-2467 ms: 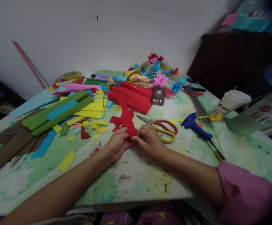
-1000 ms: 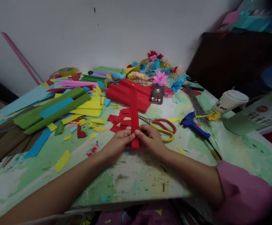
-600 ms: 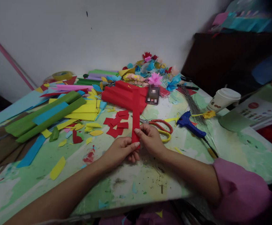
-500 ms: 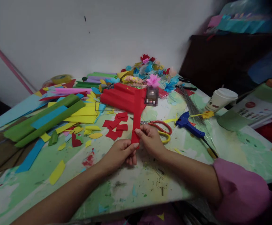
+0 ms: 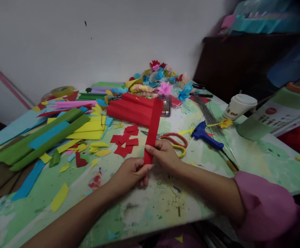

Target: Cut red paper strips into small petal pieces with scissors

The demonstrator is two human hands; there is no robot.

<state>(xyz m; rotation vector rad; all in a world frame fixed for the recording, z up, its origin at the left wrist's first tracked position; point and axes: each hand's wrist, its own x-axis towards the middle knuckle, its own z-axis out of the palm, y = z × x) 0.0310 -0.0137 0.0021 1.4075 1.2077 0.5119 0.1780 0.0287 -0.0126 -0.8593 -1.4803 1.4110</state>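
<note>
Between my two hands stands a long red crepe paper strip (image 5: 153, 125), its top leaning to the right. My left hand (image 5: 133, 170) pinches the strip's lower end between thumb and fingers. Slightly higher, my right hand (image 5: 164, 153) grips the same strip, thumb on its face. Scissors with red and yellow handles (image 5: 177, 139) lie just behind my right hand. Several cut red paper pieces (image 5: 125, 139) are scattered left of the strip. Behind it lies a larger folded red crepe paper sheet (image 5: 130, 108).
A blue glue gun (image 5: 207, 135) lies to the right, near thin wires (image 5: 208, 112). A lidded paper cup (image 5: 240, 106) and a green container (image 5: 263, 117) stand at far right. Paper flowers (image 5: 165, 88) pile up at the back. Green crepe paper (image 5: 49, 137) and yellow sheets (image 5: 88, 129) cover the left.
The red strip's top has tilted further right, while both hands keep hold near its lower end. The view has turned slightly, so most things on the table appear shifted left.
</note>
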